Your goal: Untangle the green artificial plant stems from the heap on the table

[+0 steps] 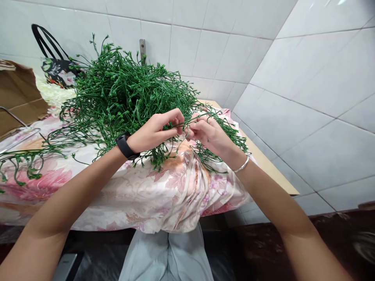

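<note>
My left hand (162, 128), with a black band on its wrist, pinches thin green artificial stems (185, 124) in front of a large heap of the same green stems (125, 93). Close beside it, my right hand (206, 130) has its fingers closed on the other part of these stems; a silver bangle circles that wrist. The stems end in small branching tips. How many are held between the fingers I cannot tell. More green stems (211, 156) lie on the cloth under and to the right of my right hand.
A floral cloth (140, 199) covers the table and hangs over its front edge. Bare board (272, 171) shows at right. A cardboard box (17, 93), a metal wire piece (22, 136), white flowers (55, 93) and a floral bag (60, 70) are at left. Tiled walls rise behind and right.
</note>
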`<state>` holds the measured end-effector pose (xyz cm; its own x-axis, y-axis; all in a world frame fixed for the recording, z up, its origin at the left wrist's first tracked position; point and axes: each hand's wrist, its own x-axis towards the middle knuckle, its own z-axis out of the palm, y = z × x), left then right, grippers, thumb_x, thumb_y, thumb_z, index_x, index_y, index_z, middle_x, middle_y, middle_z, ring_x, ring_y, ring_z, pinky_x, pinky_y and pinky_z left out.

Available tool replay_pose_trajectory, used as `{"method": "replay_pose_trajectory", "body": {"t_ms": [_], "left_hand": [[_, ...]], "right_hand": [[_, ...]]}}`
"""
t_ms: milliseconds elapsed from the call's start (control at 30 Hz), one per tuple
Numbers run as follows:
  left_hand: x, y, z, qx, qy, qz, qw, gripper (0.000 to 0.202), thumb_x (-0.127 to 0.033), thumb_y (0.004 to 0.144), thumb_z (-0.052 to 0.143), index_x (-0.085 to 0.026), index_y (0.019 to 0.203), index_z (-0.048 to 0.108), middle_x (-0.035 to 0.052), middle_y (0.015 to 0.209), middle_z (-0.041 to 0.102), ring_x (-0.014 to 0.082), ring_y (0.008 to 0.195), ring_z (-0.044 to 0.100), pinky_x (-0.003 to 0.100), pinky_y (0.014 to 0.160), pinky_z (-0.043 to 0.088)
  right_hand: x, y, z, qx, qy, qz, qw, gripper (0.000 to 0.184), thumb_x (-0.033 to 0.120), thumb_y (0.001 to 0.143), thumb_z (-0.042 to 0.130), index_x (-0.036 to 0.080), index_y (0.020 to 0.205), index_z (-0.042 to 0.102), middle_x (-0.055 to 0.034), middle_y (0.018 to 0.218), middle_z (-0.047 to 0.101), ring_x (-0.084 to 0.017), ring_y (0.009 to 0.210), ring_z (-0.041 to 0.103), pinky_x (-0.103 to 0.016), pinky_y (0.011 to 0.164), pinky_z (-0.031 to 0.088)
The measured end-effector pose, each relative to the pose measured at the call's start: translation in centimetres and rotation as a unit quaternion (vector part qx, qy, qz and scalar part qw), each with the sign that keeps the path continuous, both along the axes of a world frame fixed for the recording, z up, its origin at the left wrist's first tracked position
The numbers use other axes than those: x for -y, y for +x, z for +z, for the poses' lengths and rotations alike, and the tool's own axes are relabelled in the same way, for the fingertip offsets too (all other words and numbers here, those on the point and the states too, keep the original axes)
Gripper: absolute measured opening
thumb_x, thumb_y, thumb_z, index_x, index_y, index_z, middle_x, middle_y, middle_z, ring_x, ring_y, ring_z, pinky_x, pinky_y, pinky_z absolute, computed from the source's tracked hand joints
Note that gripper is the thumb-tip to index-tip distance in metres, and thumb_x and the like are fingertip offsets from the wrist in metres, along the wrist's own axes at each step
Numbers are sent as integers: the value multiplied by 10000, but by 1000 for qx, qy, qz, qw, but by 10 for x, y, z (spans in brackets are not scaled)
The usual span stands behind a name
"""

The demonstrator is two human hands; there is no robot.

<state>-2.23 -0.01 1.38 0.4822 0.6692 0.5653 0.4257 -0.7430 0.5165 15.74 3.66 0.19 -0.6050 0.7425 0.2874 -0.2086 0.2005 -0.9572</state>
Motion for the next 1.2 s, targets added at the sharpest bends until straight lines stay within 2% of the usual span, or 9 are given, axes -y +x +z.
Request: {"method": "replay_pose_trajectory", "body": {"t_ms": [133, 233, 333, 467, 533, 667, 833, 1033, 1200], "left_hand": [[-3, -1, -2, 13, 11, -1, 1000, 135, -56, 752, 425, -150, 827, 486, -4, 782, 575, 101, 758, 533, 244, 746, 394], [-4, -2, -4, 3, 45, 31, 998, 142, -57, 739, 430, -154, 819, 495, 3, 790, 563, 114, 762, 516, 255, 725, 395], [-4, -1, -6, -34, 104, 69, 992, 156, -43, 686, 460, -162, 768, 519, 13, 801, 562, 146, 820, 466, 287, 753, 393], [-1, -1, -5, -45, 148, 92, 984, 145, -37, 640, 489, -165, 696, 529, 16, 805, 562, 163, 854, 447, 320, 802, 389], [0, -1, -4, -35, 129, 72, 988, 153, -22, 635, 475, -157, 687, 527, 14, 776, 566, 144, 799, 474, 291, 750, 407], [2, 0, -4, 0, 44, 30, 999, 153, -23, 663, 446, -138, 722, 528, 14, 747, 574, 108, 701, 522, 242, 662, 424], [0, 3, -7, 56, -44, 43, 997, 96, -68, 682, 457, -131, 742, 496, 2, 684, 548, 96, 628, 507, 223, 590, 408], [0, 3, -6, 0, -90, 67, 994, 105, -127, 720, 409, -131, 705, 513, -26, 601, 468, 82, 555, 390, 220, 525, 305], [1, 5, -5, -29, -89, 60, 994, 207, -259, 807, 419, -123, 684, 517, -31, 586, 423, 75, 551, 349, 215, 516, 277]], "right_hand": [[1, 0, 1, -1, -22, 22, 1000, 120, 142, 767, 516, 149, 655, 471, 36, 584, 523, -52, 530, 491, -199, 548, 405], [1, 1, 3, 9, -5, 22, 1000, 77, 129, 761, 519, 135, 685, 526, 8, 667, 580, -75, 615, 558, -221, 628, 448], [2, 1, 5, 13, 16, 12, 1000, 54, 103, 724, 556, 137, 683, 550, 26, 669, 571, -69, 645, 568, -212, 679, 462], [8, 3, 8, 42, 9, 49, 998, 134, 198, 743, 600, 154, 672, 495, 11, 666, 604, -97, 674, 595, -261, 739, 486], [10, 3, 8, 55, -15, 73, 996, 185, 242, 757, 600, 165, 675, 453, 3, 646, 612, -111, 639, 605, -282, 694, 504], [7, 6, 7, 71, -33, 91, 993, 188, 252, 762, 601, 170, 708, 441, 9, 663, 608, -106, 544, 591, -261, 527, 503], [4, 8, 8, 85, 21, 61, 994, 164, 217, 760, 610, 156, 725, 462, -8, 725, 629, -65, 526, 550, -209, 480, 476], [2, 6, 4, 102, 19, 79, 991, 204, 230, 760, 621, 163, 782, 429, 28, 651, 591, -16, 410, 416, -143, 351, 303], [2, 5, 3, 141, 17, 63, 988, 220, 261, 762, 623, 173, 807, 427, 73, 562, 498, -3, 387, 324, -134, 343, 206]]}}
